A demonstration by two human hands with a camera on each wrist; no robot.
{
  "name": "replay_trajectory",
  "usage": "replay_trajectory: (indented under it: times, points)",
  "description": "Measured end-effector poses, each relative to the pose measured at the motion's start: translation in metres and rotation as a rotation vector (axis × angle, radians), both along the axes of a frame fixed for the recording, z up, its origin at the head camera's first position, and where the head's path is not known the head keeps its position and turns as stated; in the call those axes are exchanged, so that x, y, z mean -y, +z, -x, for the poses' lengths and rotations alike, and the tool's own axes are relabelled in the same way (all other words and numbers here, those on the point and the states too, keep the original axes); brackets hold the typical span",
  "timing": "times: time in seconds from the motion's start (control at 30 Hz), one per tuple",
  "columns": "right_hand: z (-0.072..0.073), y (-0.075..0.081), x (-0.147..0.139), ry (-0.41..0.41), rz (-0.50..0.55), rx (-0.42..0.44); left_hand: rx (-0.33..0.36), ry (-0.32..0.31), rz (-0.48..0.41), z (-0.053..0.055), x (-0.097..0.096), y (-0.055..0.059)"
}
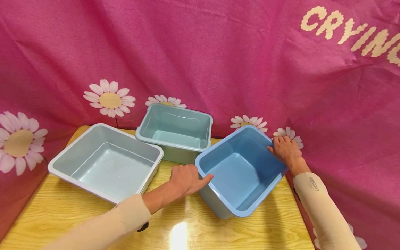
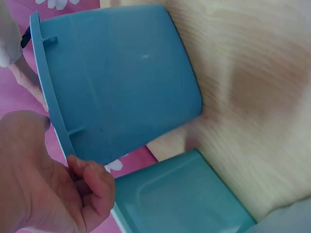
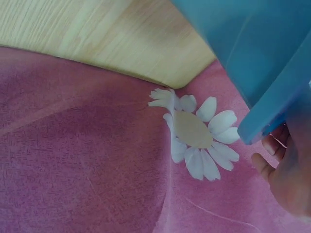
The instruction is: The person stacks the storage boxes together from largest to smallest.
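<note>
A blue plastic tub stands at the right of the table, its inside bare. My left hand grips its left rim, thumb over the edge; in the left wrist view the fingers curl by the outer wall of the tub. On the opposite rim, my right hand holds the far right side. The right wrist view catches that hand's fingers under the tub's lip. Whether the tub's base touches the table, I cannot tell.
A shallow grey tub sits at the left. Behind, between the two, is a grey-green tub, close to the blue one. The wooden table meets a pink daisy-print cloth at the back and sides.
</note>
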State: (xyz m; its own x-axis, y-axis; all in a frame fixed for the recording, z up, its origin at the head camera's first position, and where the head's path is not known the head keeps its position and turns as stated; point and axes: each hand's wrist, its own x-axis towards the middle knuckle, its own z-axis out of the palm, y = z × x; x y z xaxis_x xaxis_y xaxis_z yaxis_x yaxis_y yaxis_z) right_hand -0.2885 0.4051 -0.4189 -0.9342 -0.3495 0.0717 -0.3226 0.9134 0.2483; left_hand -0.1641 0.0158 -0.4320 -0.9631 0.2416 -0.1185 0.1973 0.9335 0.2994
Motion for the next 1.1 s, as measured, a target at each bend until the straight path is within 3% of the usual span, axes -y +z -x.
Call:
replay_trajectory:
  times: [0.17, 0.37, 0.63, 0.9, 1.1]
  points:
    - [-0.002, -0.002, -0.003, 0.021, 0.026, -0.023, -0.014, 0.022, -0.051, -0.009, -0.002, -0.006]
    - [-0.003, -0.009, -0.01, 0.069, 0.034, -0.074, -0.037, 0.034, -0.039, -0.012, -0.008, -0.004]
    - [-0.007, -0.015, -0.024, 0.107, 0.053, -0.157, -0.051, 0.063, -0.033, -0.007, -0.017, -0.002]
    - [-0.008, -0.013, -0.028, 0.153, 0.008, -0.144, -0.023, 0.135, -0.093, -0.001, -0.017, -0.003]
    - [-0.01, -0.012, -0.028, 0.198, -0.005, -0.151, 0.003, 0.157, -0.042, 0.006, -0.015, -0.001]
